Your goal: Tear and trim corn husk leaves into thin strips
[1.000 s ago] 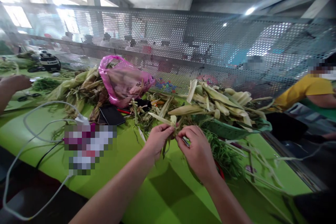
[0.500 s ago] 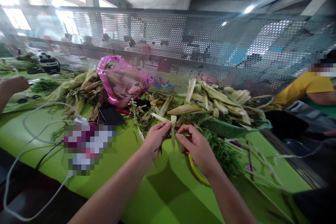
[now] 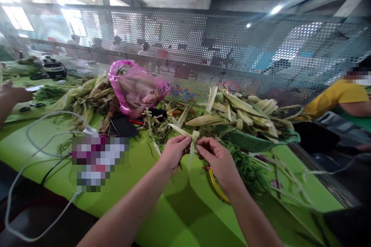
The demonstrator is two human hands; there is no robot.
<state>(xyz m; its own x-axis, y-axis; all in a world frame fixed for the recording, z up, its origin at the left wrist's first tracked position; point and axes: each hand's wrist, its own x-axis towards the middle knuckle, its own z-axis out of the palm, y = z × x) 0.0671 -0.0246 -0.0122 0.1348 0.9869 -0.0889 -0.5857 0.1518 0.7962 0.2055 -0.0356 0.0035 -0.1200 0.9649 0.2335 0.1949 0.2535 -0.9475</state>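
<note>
Above the green table (image 3: 150, 185), my left hand (image 3: 174, 153) pinches pale corn husk strips (image 3: 193, 139) between thumb and fingers. My right hand (image 3: 215, 158) grips the same folded strips from the other side, its thumb and fingertips pressed together. One strip sticks out to the upper left and another hangs down between the hands. A yellow curved handle (image 3: 218, 187) lies on the table beneath my right hand. Just beyond the hands lies a heap of dry husks and stalks (image 3: 162, 127). Some of my fingers are hidden behind the strips.
A green basket (image 3: 257, 143) heaped with corn husks (image 3: 246, 110) stands at right, near green feathery sprigs (image 3: 249, 173). A pink plastic bag (image 3: 133, 92), a black phone (image 3: 124, 126) and white cables (image 3: 26, 139) are at left. A perforated metal screen (image 3: 185, 46) runs behind. Other people flank me.
Both my hands have shifted very slightly right with the husk strips still held, and the right fingers have closed nearer the knot-like fold. At far left, another person's hand has opened somewhat.
</note>
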